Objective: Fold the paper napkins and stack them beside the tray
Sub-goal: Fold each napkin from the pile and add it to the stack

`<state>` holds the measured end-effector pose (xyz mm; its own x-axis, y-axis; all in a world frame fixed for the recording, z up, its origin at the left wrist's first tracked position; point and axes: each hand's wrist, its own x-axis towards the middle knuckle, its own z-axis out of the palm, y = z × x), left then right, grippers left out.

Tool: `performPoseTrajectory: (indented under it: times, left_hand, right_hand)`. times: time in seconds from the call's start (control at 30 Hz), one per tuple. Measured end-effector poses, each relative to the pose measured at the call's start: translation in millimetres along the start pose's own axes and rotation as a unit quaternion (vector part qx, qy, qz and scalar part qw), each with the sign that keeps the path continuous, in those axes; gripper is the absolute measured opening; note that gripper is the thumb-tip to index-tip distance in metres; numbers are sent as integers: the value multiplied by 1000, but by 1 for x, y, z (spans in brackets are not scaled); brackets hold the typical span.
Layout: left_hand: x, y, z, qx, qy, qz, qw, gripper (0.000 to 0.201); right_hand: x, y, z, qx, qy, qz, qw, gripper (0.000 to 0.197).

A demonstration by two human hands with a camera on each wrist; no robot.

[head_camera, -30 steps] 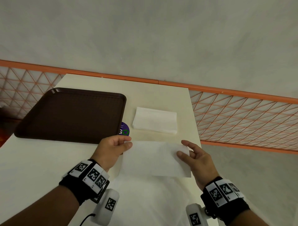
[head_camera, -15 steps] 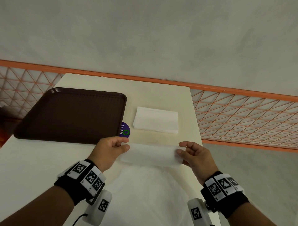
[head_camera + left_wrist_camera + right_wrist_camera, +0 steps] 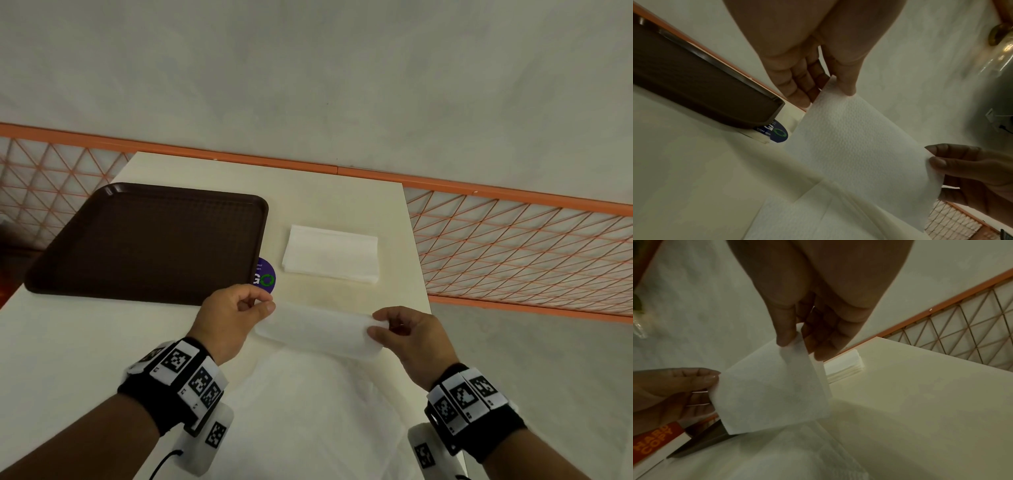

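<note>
A: Napkins, unfolded and white, are spread at the bottom centre of the head view, nearest the camera, on the cream table.

B: What is seen just above them?

A: A single napkin is held off the table at lower centre, doubled over into a long band. Its left end is pinched by the left hand between thumb and curled fingers; its right end is pinched the same way by the right hand. In the left wrist view the sheet is seen hanging from the thumb, and in the right wrist view two layers are seen at the pinched corner.

B: And farther up the frame?

A: A purple round sticker is partly covered by the near right corner of the brown tray, which fills the middle left. A stack of folded napkins is laid just right of the tray, apart from it. An orange mesh railing is seen beyond the table's edge.
</note>
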<state>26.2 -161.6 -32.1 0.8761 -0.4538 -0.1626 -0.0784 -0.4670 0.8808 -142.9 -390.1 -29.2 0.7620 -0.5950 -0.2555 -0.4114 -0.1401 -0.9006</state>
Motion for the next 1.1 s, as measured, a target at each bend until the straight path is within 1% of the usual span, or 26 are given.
performPoseTrajectory:
  times: [0.1, 0.2, 0.27, 0.37, 0.43, 0.53, 0.63, 0.73, 0.83, 0.87, 0.9, 0.93, 1.0, 1.03, 1.1]
  left_hand:
    - [-1, 2, -1, 6, 13, 30, 999, 7]
    - [-1, 6, -4, 12, 3, 63, 998, 11]
    - [-3, 10, -7, 30, -24, 94, 995, 12]
    - [-7, 21, -6, 74, -65, 147, 984, 6]
    - [-9, 29, -2, 110, -82, 178, 974, 6]
    - [-10, 38, 4, 175, -106, 224, 953, 11]
    - [-9, 42, 5, 229, -158, 244, 929, 14]
    - [-12, 45, 3, 231, -211, 224, 923, 15]
    - [-15, 47, -4, 190, -214, 207, 936, 5]
    - [-15, 47, -7, 168, -207, 196, 944, 5]
    - [-15, 46, -10, 144, -197, 187, 952, 9]
    - [-15, 44, -13, 124, -188, 175, 958, 11]
    - [-14, 44, -14, 133, -191, 148, 961, 6]
    - [-14, 45, -13, 156, -206, 136, 956, 15]
    - [-13, 43, -7, 213, -244, 132, 937, 30]
  right_hand:
    - [1, -1, -2, -35, 3, -18, 999, 12]
    - [1, 0, -3, -87, 10, -32, 996, 16]
    - [1, -1, -2, -163, 0, -73, 984, 27]
    - [0, -6, 5, -250, -44, -143, 956, 52]
    - [1, -13, 15, -311, -52, -164, 935, 62]
    - [2, -27, 29, -365, -68, -177, 911, 70]
    - [5, -32, 36, -373, -133, -179, 901, 64]
    - [6, -31, 38, -359, -181, -170, 900, 47]
    - [4, -26, 36, -346, -199, -168, 901, 28]
    - [2, -27, 33, -328, -204, -164, 907, 21]
    - [-1, -29, 31, -304, -212, -158, 915, 17]
    - [-4, -32, 29, -286, -224, -154, 919, 15]
    - [-6, -40, 27, -287, -255, -152, 911, 14]
    - [-6, -44, 27, -297, -270, -152, 903, 14]
    - [-3, -48, 30, -311, -292, -147, 893, 19]
